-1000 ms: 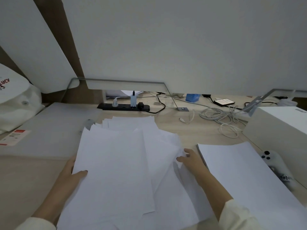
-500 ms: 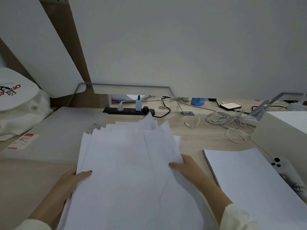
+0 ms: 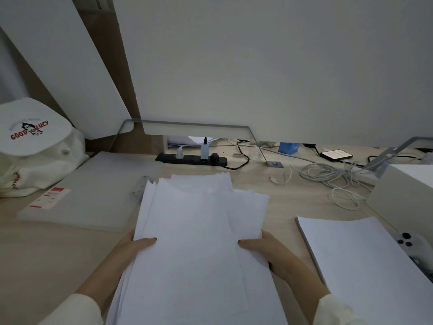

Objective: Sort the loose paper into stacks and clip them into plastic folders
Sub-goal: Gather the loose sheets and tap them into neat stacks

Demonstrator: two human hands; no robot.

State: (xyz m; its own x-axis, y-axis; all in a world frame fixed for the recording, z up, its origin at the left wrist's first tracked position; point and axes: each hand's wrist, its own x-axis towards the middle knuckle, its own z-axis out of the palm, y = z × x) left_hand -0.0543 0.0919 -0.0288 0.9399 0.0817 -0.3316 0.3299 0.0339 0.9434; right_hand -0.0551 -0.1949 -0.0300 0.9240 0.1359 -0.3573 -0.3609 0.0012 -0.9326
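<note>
A loose bundle of white paper sheets [image 3: 196, 231] lies in front of me on the wooden desk, its far edges uneven and fanned. My left hand [image 3: 131, 248] grips the bundle's left edge, thumb on top. My right hand [image 3: 264, 248] grips its right edge the same way. A squared stack of white paper [image 3: 365, 261] rests on the desk to the right. A frosted translucent plastic folder [image 3: 93, 191] with a red-and-white label lies flat at the left, its clip partly under the bundle's far left corner.
A white bag [image 3: 30, 146] printed "GOOD LUCY" sits at far left. A black power strip [image 3: 192, 158], tangled white cables [image 3: 335, 181] and a phone [image 3: 336, 154] lie along the back. A white box [image 3: 407, 193] and a white controller [image 3: 410, 242] stand at right.
Both hands have drawn the spread sheets together into a narrower bundle; my right hand moved inward onto its right edge. The camera tilted up.
</note>
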